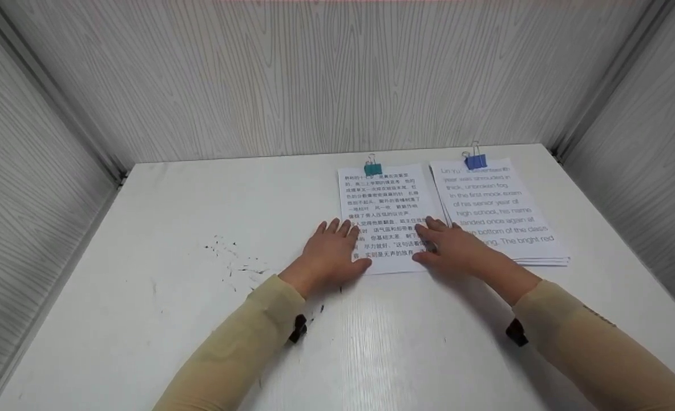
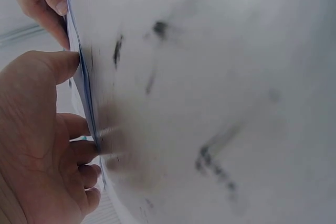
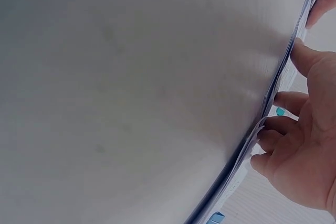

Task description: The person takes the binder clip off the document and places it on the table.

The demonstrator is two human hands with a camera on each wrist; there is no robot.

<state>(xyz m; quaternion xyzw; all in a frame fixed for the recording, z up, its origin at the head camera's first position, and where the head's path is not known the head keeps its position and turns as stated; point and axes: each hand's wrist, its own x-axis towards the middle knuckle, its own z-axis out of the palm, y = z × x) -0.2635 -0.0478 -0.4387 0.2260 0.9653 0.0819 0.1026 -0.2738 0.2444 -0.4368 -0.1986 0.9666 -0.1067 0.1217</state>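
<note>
Two clipped stacks of printed paper lie side by side on the white table. The left stack [image 1: 383, 200] bears Chinese text and has a green binder clip [image 1: 373, 168] at its top edge. English text covers the right stack [image 1: 485, 200], topped by a blue binder clip [image 1: 475, 161]. My left hand [image 1: 331, 254] rests on the left stack's lower left edge, fingers extended. Across from it, my right hand [image 1: 457, 245] touches the lower right edge of the same stack and overlaps the right stack's left edge. Both wrist views show fingertips at the paper edges.
The white table [image 1: 172, 245] has dark marks [image 1: 237, 265] left of my left hand. Wood-grain panels [image 1: 337, 80] close off the back and both sides. The right stack's lower sheets fan out slightly at its bottom right corner.
</note>
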